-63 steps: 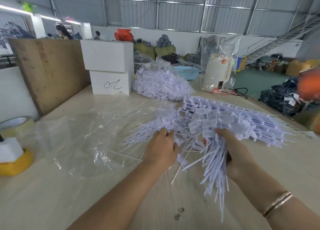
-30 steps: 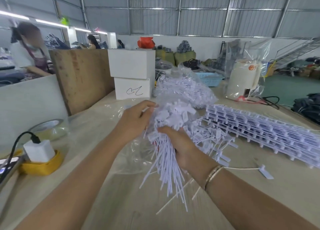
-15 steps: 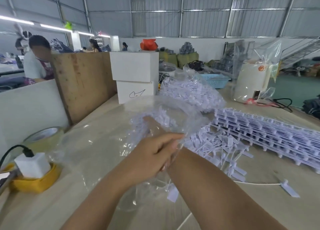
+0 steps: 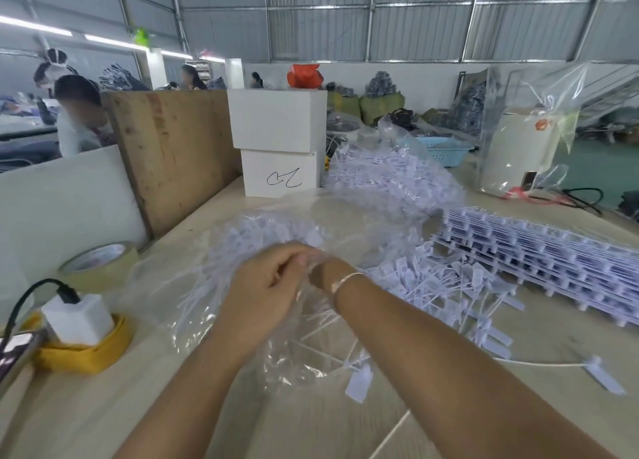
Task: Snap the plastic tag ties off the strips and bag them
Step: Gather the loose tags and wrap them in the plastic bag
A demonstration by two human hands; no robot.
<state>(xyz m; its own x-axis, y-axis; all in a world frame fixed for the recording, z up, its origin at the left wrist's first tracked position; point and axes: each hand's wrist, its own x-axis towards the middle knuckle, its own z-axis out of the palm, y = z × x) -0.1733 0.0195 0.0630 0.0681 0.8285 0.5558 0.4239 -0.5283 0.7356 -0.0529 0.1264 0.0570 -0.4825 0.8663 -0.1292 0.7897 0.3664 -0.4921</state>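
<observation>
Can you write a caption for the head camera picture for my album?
Left hand holds the clear bag open while the other arm pushes white tag ties inside.

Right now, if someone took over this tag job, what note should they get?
Left hand: pinching the clear bag at its mouth.
Right hand: inside the bag to the wrist, grip hidden.
A bunch of ties is already in the bag. A full bag sits behind.
Left: loose ties on the table, one stray tie to the right, and the stack of unsnapped strips.
</observation>
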